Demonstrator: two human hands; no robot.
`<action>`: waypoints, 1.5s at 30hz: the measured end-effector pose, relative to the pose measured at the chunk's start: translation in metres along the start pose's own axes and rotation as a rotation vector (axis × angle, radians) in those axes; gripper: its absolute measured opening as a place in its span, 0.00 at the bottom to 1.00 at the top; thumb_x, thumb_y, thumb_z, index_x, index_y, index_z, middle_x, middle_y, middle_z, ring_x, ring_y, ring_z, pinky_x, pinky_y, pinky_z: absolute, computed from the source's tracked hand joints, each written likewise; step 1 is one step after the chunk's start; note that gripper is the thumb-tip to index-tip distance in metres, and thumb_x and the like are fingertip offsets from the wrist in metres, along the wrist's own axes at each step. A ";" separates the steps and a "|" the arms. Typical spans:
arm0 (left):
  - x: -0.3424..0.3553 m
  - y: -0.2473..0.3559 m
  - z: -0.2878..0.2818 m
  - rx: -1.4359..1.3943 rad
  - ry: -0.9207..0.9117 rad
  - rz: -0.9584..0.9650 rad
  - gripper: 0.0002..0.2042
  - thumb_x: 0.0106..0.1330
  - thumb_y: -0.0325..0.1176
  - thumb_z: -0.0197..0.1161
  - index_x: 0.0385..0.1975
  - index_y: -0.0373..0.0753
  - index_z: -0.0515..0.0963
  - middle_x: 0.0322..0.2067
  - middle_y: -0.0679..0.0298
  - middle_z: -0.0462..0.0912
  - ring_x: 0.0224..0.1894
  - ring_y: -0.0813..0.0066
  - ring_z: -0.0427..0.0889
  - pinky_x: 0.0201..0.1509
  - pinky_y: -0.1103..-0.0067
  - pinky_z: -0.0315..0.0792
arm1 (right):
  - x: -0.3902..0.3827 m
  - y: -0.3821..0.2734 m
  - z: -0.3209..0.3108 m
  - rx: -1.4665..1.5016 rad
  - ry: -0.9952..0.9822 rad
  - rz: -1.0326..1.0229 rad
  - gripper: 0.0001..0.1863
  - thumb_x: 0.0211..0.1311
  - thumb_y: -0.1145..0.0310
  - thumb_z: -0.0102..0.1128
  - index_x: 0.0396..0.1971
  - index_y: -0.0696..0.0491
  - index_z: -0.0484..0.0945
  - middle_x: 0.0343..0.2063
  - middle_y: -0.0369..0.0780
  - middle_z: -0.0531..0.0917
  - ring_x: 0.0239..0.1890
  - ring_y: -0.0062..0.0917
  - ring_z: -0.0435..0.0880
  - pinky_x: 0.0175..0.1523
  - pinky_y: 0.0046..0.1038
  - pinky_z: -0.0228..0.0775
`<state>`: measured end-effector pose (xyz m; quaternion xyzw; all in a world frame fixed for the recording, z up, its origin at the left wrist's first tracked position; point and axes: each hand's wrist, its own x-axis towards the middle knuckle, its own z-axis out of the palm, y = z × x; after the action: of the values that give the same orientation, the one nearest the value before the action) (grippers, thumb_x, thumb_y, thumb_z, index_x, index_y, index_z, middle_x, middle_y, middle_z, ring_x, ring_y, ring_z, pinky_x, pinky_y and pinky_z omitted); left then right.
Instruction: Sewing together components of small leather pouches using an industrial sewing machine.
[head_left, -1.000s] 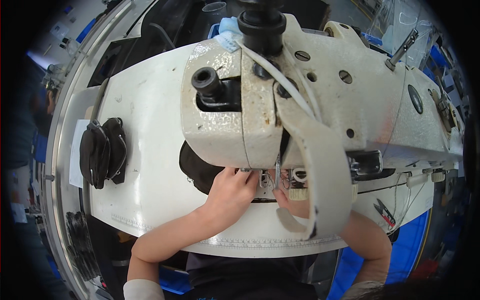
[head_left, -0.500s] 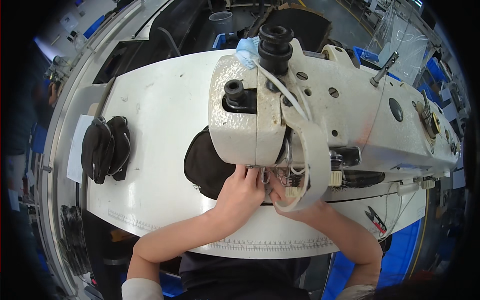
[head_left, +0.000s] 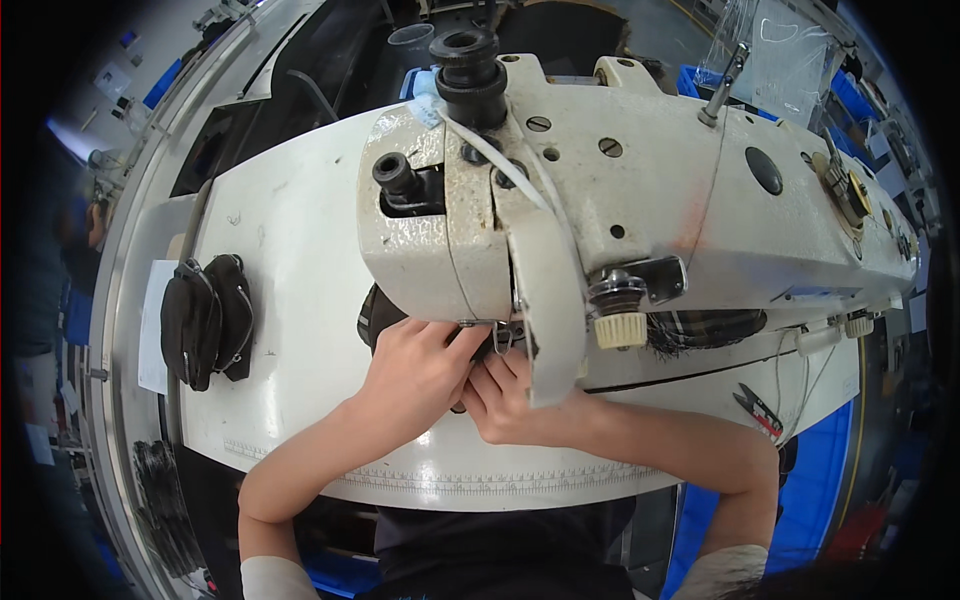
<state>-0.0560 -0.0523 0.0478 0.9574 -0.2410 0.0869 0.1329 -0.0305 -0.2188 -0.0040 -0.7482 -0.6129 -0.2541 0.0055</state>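
A white sewing machine (head_left: 640, 180) fills the middle, its head above my hands. Under that head lies a black fabric pouch (head_left: 378, 316), mostly hidden by the machine and my hands. My left hand (head_left: 418, 368) has its fingers bent and pressed together on the pouch, close to the presser foot area. Against it, my right hand (head_left: 505, 408) is closed with curled fingers at the near edge of the pouch; the curved white guard (head_left: 555, 330) covers part of it. The fingertips and needle are hard to make out.
Black pouches with zippers (head_left: 205, 320) stand at the table's left edge on white paper (head_left: 155, 330). Red-and-black thread snips (head_left: 760, 410) lie at right. Behind the guard sits another dark fabric piece (head_left: 705, 330). A printed ruler (head_left: 450, 483) runs along the near table edge.
The view has shifted, so the machine appears farther left. My hands have drawn together, the right one turning its curled fingers toward the left. Less of the pouch shows at the left.
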 end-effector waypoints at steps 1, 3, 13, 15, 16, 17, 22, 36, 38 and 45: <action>0.000 -0.001 0.005 -0.051 -0.034 -0.071 0.18 0.40 0.22 0.62 0.36 0.32 0.75 0.33 0.58 0.76 0.34 0.61 0.77 0.33 0.74 0.73 | 0.000 0.000 -0.001 0.003 0.000 0.000 0.09 0.41 0.70 0.55 0.23 0.57 0.79 0.24 0.39 0.78 0.32 0.27 0.76 0.38 0.25 0.67; -0.003 -0.004 0.016 -0.109 -0.071 -0.135 0.17 0.39 0.22 0.62 0.34 0.32 0.76 0.32 0.58 0.76 0.32 0.60 0.77 0.33 0.74 0.73 | -0.001 0.003 -0.005 -0.052 0.040 -0.049 0.10 0.39 0.66 0.55 0.19 0.58 0.78 0.26 0.45 0.80 0.33 0.32 0.78 0.37 0.30 0.71; -0.038 -0.008 0.054 -0.086 0.196 0.100 0.20 0.34 0.25 0.61 0.34 0.32 0.78 0.33 0.59 0.73 0.30 0.65 0.71 0.29 0.76 0.71 | -0.022 0.012 -0.012 0.101 0.167 -0.110 0.12 0.39 0.68 0.54 0.24 0.61 0.79 0.29 0.43 0.81 0.34 0.30 0.78 0.35 0.24 0.71; -0.044 -0.008 0.059 -0.062 0.156 0.152 0.21 0.32 0.25 0.60 0.33 0.31 0.78 0.34 0.57 0.73 0.31 0.64 0.71 0.29 0.75 0.71 | -0.029 0.008 -0.014 0.239 0.134 -0.077 0.11 0.39 0.68 0.54 0.23 0.60 0.78 0.27 0.41 0.80 0.32 0.28 0.77 0.35 0.24 0.68; -0.049 -0.009 0.062 -0.034 0.121 0.200 0.21 0.30 0.25 0.59 0.33 0.30 0.77 0.36 0.56 0.73 0.31 0.62 0.70 0.29 0.75 0.71 | -0.029 0.008 -0.016 0.237 0.129 -0.069 0.11 0.39 0.68 0.54 0.23 0.60 0.78 0.27 0.41 0.80 0.32 0.28 0.77 0.35 0.24 0.68; -0.047 -0.008 0.058 -0.030 0.081 0.197 0.22 0.28 0.26 0.57 0.32 0.31 0.77 0.38 0.54 0.72 0.33 0.59 0.70 0.30 0.74 0.71 | -0.027 0.007 -0.018 0.162 0.150 -0.055 0.11 0.39 0.68 0.54 0.22 0.59 0.78 0.26 0.40 0.80 0.31 0.27 0.76 0.35 0.24 0.66; -0.035 -0.001 0.043 -0.200 0.183 0.176 0.21 0.32 0.26 0.58 0.34 0.36 0.78 0.41 0.56 0.72 0.33 0.60 0.70 0.31 0.74 0.71 | -0.025 0.007 -0.019 0.075 0.192 -0.038 0.12 0.37 0.67 0.54 0.22 0.59 0.77 0.24 0.39 0.79 0.30 0.27 0.75 0.37 0.24 0.66; -0.030 -0.004 0.052 -0.177 0.094 0.194 0.15 0.34 0.26 0.58 0.28 0.33 0.77 0.34 0.57 0.75 0.30 0.62 0.70 0.29 0.72 0.66 | -0.027 0.017 -0.024 0.054 0.174 -0.010 0.15 0.34 0.68 0.55 0.23 0.64 0.77 0.27 0.42 0.79 0.31 0.28 0.77 0.36 0.26 0.71; -0.045 -0.022 0.058 -0.075 -0.065 0.088 0.10 0.33 0.26 0.59 0.19 0.32 0.75 0.24 0.55 0.75 0.24 0.59 0.72 0.26 0.69 0.67 | -0.018 0.015 0.000 0.155 0.222 -0.005 0.15 0.35 0.68 0.55 0.23 0.64 0.77 0.28 0.43 0.80 0.32 0.29 0.77 0.35 0.26 0.71; -0.024 -0.029 0.081 -0.332 0.101 -0.032 0.08 0.32 0.25 0.60 0.17 0.33 0.74 0.14 0.54 0.72 0.21 0.59 0.76 0.28 0.66 0.71 | -0.042 0.016 0.007 0.611 0.180 0.307 0.10 0.37 0.72 0.57 0.21 0.63 0.77 0.25 0.43 0.78 0.29 0.32 0.77 0.31 0.32 0.71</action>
<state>-0.0550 -0.0411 -0.0409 0.9204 -0.2300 0.0916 0.3025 -0.0177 -0.2590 -0.0217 -0.7700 -0.5380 -0.1203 0.3212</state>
